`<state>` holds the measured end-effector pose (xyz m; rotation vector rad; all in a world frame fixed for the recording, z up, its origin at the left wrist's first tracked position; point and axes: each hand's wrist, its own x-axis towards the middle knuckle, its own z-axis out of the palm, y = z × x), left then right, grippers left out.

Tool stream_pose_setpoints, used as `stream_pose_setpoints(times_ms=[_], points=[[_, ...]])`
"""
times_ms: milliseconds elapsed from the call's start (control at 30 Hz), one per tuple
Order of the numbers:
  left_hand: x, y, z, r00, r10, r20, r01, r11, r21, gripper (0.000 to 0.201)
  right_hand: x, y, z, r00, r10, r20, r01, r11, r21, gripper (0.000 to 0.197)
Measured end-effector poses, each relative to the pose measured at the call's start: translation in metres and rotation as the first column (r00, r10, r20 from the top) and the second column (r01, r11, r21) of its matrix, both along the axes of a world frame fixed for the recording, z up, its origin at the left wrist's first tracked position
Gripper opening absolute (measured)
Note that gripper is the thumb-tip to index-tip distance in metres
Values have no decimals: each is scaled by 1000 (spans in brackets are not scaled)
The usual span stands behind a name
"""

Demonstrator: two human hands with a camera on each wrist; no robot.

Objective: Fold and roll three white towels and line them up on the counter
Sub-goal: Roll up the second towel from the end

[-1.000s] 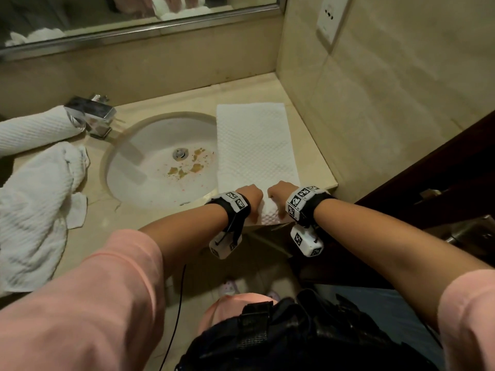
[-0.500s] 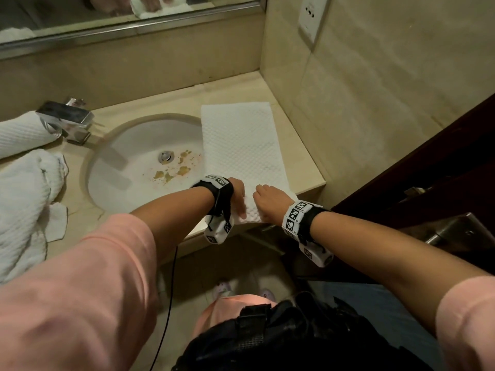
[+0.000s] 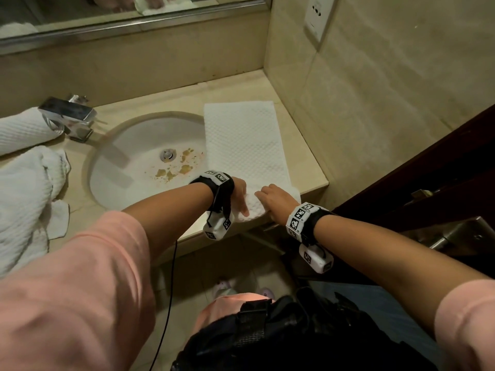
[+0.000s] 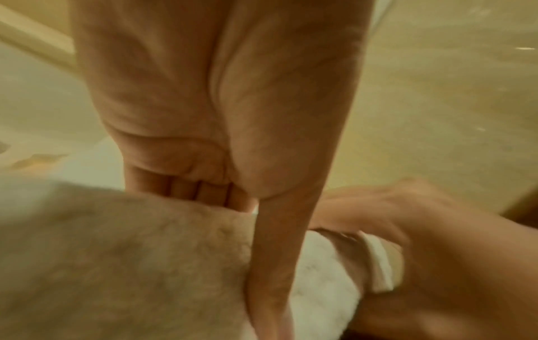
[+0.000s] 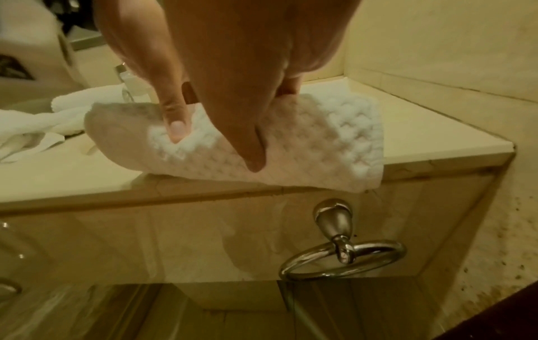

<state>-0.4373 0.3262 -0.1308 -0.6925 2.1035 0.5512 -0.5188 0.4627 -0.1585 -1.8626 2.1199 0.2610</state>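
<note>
Left hand (image 3: 238, 194) and right hand (image 3: 278, 199) both grip the rolled near end of the folded towel (image 3: 246, 145), fingers (image 5: 174, 115) curled round the roll at the front edge of the bench (image 3: 308, 162), right of the sink (image 3: 128, 167). A rolled towel (image 3: 24, 129) and a crumpled towel (image 3: 24, 199) lie at the left.

Your right hand (image 5: 221, 76) grips the rolled end of the white towel (image 5: 314, 147) at the counter (image 5: 422, 138) edge (towel ring (image 5: 343, 255) below).
</note>
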Motion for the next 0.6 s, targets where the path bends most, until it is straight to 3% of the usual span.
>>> stream_pose_setpoints(times_ms=[133,233,300,467,600], points=[[2,10,0,983,-178,43,182,973,-140,38,-3,-15,13,996,-71,58,66,995,78,24],[0,20,-4,965,-259,35,258,926,-274,42,-11,-38,24,993,-101,66,83,968,235,40],[-3,26,1,955,-293,46,295,920,-259,29,-16,-54,29,994,-96,56,73,945,319,54],[6,31,-5,967,-213,-141,179,959,-219,24,-23,-76,33,996,-83,17,67,900,430,66],[9,21,-9,964,-102,-244,55,980,-192,20,-31,-78,30,991,-111,72,74,916,395,51]])
